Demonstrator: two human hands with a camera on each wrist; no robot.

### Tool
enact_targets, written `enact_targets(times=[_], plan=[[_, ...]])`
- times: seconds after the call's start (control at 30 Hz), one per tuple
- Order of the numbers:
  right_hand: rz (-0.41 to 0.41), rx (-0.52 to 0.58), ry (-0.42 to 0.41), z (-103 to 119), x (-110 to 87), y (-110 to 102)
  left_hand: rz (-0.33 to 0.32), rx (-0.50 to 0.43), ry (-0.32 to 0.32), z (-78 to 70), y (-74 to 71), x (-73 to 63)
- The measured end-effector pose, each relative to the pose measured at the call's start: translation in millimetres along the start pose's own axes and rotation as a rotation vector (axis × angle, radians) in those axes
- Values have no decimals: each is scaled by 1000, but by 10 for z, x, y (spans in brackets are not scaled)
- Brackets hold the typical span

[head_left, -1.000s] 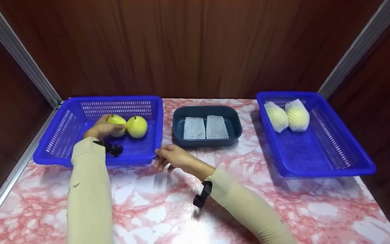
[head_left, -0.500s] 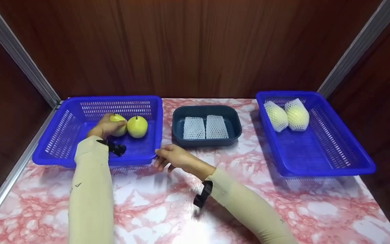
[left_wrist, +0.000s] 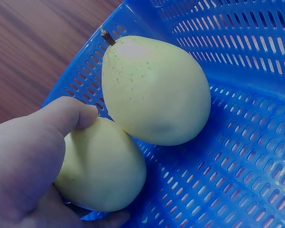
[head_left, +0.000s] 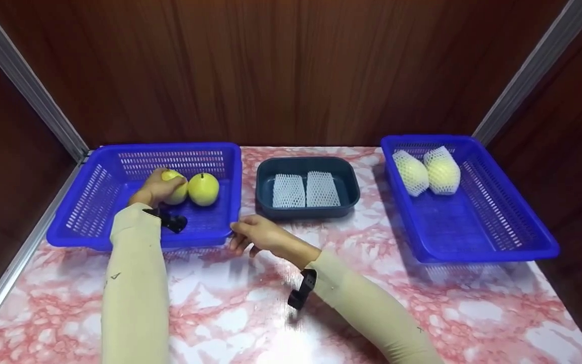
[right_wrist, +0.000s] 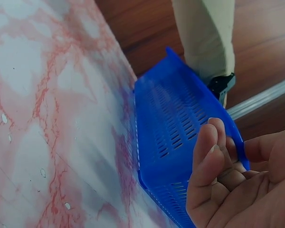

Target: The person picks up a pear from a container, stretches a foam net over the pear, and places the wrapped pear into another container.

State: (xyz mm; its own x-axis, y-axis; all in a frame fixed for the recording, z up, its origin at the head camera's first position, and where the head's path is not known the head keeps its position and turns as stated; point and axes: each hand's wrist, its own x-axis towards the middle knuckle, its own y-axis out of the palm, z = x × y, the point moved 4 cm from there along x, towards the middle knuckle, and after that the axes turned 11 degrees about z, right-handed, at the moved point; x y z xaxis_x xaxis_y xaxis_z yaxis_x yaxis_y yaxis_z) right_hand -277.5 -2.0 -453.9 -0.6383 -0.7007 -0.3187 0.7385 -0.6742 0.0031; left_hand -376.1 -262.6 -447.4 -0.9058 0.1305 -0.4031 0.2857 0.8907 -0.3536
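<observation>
My left hand [head_left: 158,188] grips a yellow-green pear [left_wrist: 104,166] inside the left blue basket [head_left: 190,234]. In the left wrist view the thumb lies along the pear's upper side, and part of the fruit is hidden by the hand. A second pear [head_left: 203,189], with a dark stem, rests against it on the right. My right hand [head_left: 260,233] pinches the basket's near right corner; in the right wrist view the thumb and curled fingers lie on either side of the blue rim [right_wrist: 240,142].
A dark teal tray [head_left: 307,213] with two white foam net sleeves [head_left: 289,191] stands mid-table. Another blue basket [head_left: 452,227], on the right, holds two pears in foam nets [head_left: 441,172]. Wooden panels [head_left: 291,71] enclose the marbled table [head_left: 230,313].
The left hand has shifted slightly to the right around the pear, and its thumb now lies further over the fruit. The right hand stays at the basket corner.
</observation>
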Motion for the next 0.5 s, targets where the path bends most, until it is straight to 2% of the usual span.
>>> enact_targets(times=[0.23, 0.5], plan=[[-8, -1, 4, 1, -1, -1, -34, 15, 15, -4, -14, 3], [6, 0, 0, 2, 1, 1, -114, 31, 34, 0, -47, 27]])
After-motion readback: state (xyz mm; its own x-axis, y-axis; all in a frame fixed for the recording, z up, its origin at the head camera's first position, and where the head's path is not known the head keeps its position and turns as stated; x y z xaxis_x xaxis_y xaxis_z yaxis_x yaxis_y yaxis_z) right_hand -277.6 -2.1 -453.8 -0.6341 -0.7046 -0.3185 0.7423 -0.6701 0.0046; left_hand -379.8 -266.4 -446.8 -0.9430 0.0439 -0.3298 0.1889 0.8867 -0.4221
